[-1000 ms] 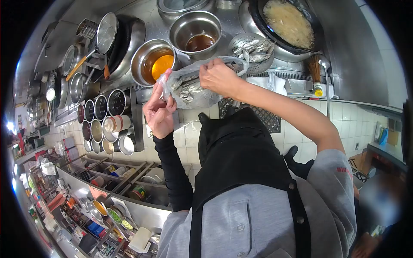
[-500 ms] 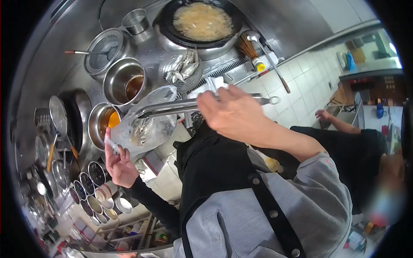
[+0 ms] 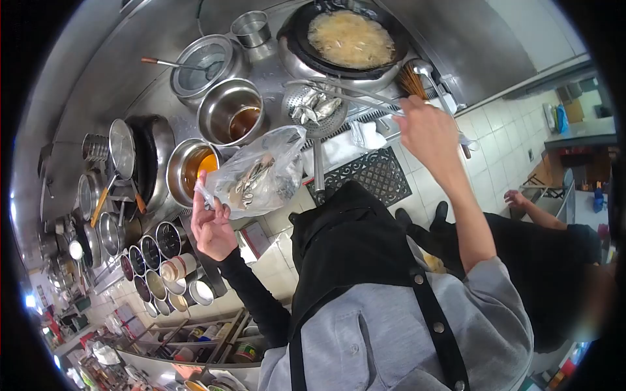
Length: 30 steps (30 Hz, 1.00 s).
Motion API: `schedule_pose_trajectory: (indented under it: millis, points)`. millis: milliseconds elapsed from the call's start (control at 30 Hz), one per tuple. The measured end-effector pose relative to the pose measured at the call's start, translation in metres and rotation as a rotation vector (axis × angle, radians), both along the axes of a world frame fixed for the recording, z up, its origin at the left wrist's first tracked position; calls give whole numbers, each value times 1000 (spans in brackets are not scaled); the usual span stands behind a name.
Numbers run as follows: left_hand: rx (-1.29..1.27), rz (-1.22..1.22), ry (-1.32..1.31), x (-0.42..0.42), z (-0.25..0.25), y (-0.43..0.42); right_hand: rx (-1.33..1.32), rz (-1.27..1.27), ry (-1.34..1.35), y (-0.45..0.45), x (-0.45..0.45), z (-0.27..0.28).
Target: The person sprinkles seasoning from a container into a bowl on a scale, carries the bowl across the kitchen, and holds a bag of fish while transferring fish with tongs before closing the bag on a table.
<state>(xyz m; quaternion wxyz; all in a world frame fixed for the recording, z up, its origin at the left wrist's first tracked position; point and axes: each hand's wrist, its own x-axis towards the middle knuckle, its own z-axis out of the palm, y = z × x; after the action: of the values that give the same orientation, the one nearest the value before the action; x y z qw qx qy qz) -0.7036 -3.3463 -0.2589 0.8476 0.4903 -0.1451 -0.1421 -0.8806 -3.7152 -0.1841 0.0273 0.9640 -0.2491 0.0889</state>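
My left hand [image 3: 214, 229] pinches the edge of a clear plastic bag [image 3: 287, 140], which hangs open with small silvery fish [image 3: 248, 182] inside. Metal tongs [image 3: 368, 98] are gripped in my right hand [image 3: 427, 133]. Their far ends reach left over a perforated skimmer [image 3: 316, 132], where several more small fish [image 3: 317, 107] lie in a heap. Whether the tongs touch or hold a fish is hard to make out. Just beyond the skimmer, a black wok [image 3: 300, 49] holds bubbling, foamy yellow oil [image 3: 352, 40].
Steel pots with brown [image 3: 203, 120] and orange liquid [image 3: 175, 173] stand left of the skimmer. A lidded pot [image 3: 189, 68] and small steel container [image 3: 251, 29] are behind. A bamboo brush [image 3: 412, 79] and ladle [image 3: 424, 67] lie right of the wok. Another person's hand [image 3: 516, 199] shows at right.
My right hand has carried the tongs away from the bag, to the right and up over the skimmer. My left hand still holds the bag. The whole view has shifted.
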Motion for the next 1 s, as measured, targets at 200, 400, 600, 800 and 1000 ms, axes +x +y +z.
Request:
schedule_pose_trajectory:
  millis: [200, 400, 600, 800, 1000]
  points:
    - [-34, 35, 4, -5, -3, 5, 82, 4, 93, -26, 27, -120]
    - [66, 41, 5, -14, -6, 18, 240, -62, 5, -14, -5, -57]
    - [143, 58, 47, -24, -3, 15, 336, 279, 83, 46, 2, 28]
    - [146, -4, -43, -30, -18, 18, 114, 546, 265, 101, 65, -47]
    - [20, 18, -50, -32, -23, 22, -69, 491, 515, 86, 67, -14]
